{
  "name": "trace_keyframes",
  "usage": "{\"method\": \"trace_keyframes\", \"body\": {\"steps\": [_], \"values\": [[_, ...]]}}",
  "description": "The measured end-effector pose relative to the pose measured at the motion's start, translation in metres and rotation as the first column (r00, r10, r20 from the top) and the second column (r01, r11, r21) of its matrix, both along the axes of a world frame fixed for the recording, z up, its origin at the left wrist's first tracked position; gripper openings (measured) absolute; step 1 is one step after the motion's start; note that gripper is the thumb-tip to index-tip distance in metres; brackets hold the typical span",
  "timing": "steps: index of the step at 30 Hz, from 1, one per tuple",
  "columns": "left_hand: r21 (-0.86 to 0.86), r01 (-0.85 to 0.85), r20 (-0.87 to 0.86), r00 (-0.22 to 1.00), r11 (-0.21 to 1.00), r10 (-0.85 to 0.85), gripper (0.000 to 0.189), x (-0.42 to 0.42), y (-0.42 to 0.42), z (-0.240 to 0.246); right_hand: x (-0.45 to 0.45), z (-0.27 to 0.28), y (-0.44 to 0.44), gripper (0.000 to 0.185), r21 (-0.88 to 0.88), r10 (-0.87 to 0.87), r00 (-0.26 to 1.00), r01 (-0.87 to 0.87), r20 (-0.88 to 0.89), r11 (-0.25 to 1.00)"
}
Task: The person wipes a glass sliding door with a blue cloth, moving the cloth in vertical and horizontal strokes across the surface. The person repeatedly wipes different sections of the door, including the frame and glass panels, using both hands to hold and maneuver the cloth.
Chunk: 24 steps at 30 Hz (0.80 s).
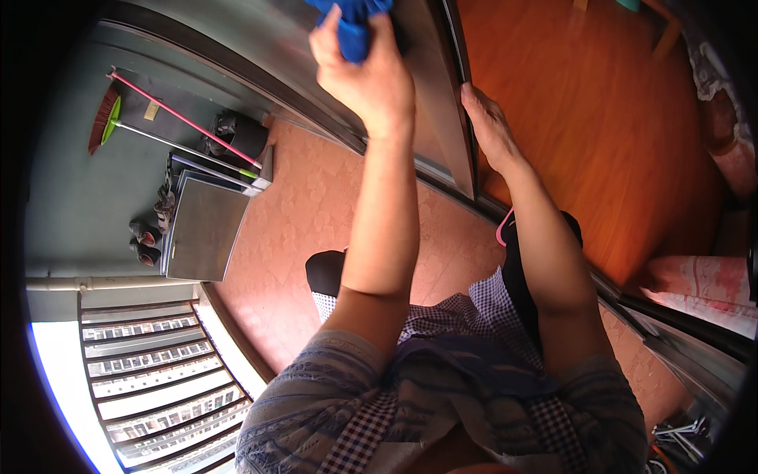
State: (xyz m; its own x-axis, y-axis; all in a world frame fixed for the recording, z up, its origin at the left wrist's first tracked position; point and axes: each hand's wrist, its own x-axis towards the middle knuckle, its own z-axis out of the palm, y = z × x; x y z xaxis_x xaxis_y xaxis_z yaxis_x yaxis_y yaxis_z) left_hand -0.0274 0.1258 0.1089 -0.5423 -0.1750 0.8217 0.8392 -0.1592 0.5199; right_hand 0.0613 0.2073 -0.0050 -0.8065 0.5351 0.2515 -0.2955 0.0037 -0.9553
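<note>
At the top of the view, my left hand [370,89] is closed around a bunched blue cloth [354,41]. The cloth lies over a dark-framed glass door panel [438,106] and is cut off by the upper picture edge. To the right, my right hand [490,127] touches the dark upright edge of that panel. Some of its fingers are hidden, so I cannot tell whether they curl around the edge. Both forearms reach up from my body, which wears a checked apron [444,317].
A broom [109,121] and a pink-handled dustpan [186,117] lean by the left wall. Near them are a dark bucket [249,136], a low cabinet [207,228] and shoes [145,243]. A door track [497,207] divides tiled floor [284,195] from wood floor [568,130]. A barred window [166,367] is lower left.
</note>
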Motion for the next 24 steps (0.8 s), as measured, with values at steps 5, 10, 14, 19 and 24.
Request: {"method": "trace_keyframes", "body": {"steps": [5, 10, 14, 19, 24], "values": [[0.13, 0.282, 0.598, 0.742, 0.951, -0.302, 0.015, 0.039, -0.016, -0.102, 0.0, -0.003, 0.0, 0.069, -0.078, 0.062, 0.996, -0.057, 0.065, 0.995], [-0.164, 0.192, 0.624, 0.78, 0.968, -0.049, 0.012, 0.039, -0.031, -0.106, -0.002, 0.0, -0.006, 0.057, -0.057, -0.029, 0.999, 0.027, -0.03, 0.998], [-0.203, -0.073, -0.061, 0.996, 0.977, 0.062, 0.037, 0.022, -0.013, -0.026, 0.001, 0.006, -0.01, 0.062, -0.068, -0.062, 0.998, 0.063, 0.014, 0.996], [-0.076, -0.226, -0.363, 0.913, 0.971, 0.184, 0.042, 0.019, 0.006, -0.009, 0.001, 0.007, -0.008, 0.063, -0.044, -0.043, 0.999, 0.044, 0.022, 0.998], [-0.269, -0.055, -0.072, 0.997, 0.962, 0.037, 0.032, 0.065, -0.006, -0.114, 0.0, -0.002, -0.004, 0.058, -0.073, 0.011, 1.0, -0.013, -0.029, 0.997]]}}
